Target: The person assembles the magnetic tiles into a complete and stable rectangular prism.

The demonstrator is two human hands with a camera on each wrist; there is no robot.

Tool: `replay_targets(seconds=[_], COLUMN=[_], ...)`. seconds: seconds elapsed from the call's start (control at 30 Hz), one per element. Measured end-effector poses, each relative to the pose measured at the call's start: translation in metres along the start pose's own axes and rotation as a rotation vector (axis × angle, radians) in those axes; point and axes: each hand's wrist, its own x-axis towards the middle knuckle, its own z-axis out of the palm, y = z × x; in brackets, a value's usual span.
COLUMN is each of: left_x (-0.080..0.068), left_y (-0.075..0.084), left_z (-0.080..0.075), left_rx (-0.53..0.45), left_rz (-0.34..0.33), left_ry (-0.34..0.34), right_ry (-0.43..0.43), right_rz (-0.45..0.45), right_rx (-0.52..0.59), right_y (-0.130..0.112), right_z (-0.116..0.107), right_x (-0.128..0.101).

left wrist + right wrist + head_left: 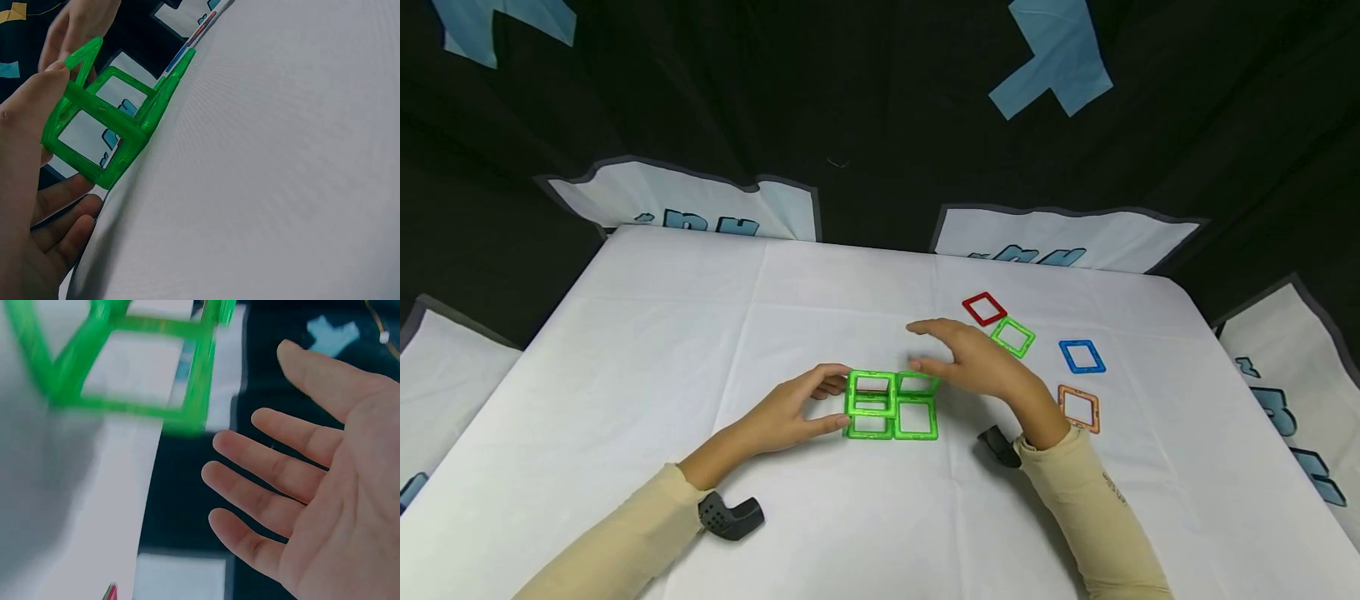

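sleeves (pixel 617 532): beige, wrist-length | right sleeve (pixel 1086 504): small dark marking (pixel 1114 487) | wrist devices (pixel 731 517): black, angular

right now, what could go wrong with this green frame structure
The left hand grips the green square-frame structure at one side, so the opposite side might detach. The open right hand, close by, could bump it. The right sleeve could nudge the nearby orange square frame.
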Motion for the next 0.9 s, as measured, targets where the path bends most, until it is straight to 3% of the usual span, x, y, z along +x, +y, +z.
replay_targets(seconds=[0.13,0.43,0.9], left_x=[0.000,0.001,0.001], left_y=[0.000,0.000,0.001], left_z=[0.001,0.000,-0.001], left_rx=[0.007,0.008,-0.004], left_rz=[0.001,0.002,0.008], left_ry=[-0.002,-0.003,-0.004], right_ry=[0.037,0.123,0.088], right_rz=[0.093,0.148,0.396], right_rx=[0.026,0.054,-0.019], right_y=[0.020,0.050,0.098], right_z=[-0.010,-0.029,-0.034], right_x=[0.000,-0.005,-0.007])
